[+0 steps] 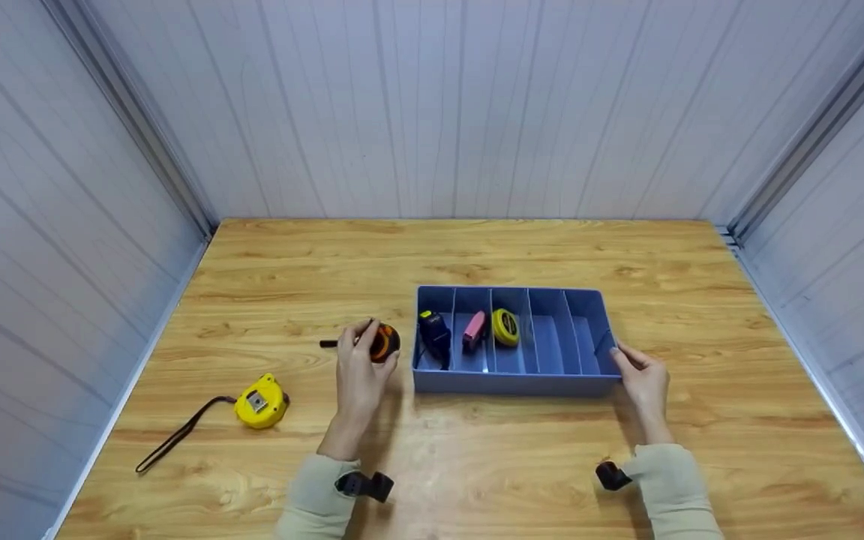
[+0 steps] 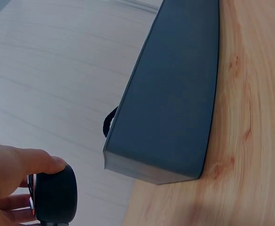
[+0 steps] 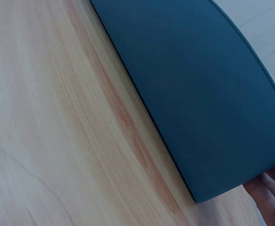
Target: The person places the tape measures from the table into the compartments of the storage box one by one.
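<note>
In the head view my left hand (image 1: 359,375) grips a black and orange tape measure (image 1: 385,343) just left of a blue-grey divided box (image 1: 514,383). The left wrist view shows the thumb and fingers around the dark tape measure (image 2: 56,195), held apart from the box (image 2: 168,89). My right hand (image 1: 645,381) holds the box's right end at its rim, thumb on top; in the right wrist view its fingers (image 3: 269,193) lie against that end. Inside the box, from the left, are a dark blue tape measure (image 1: 436,334), a pink one (image 1: 474,330) and a yellow one (image 1: 505,328), each in its own compartment.
A yellow tape measure (image 1: 260,402) with a black strap (image 1: 184,431) lies on the wooden table (image 1: 477,465) at the left. The two right compartments of the box hold nothing visible. Pale panelled walls (image 1: 432,112) stand at the back and both sides.
</note>
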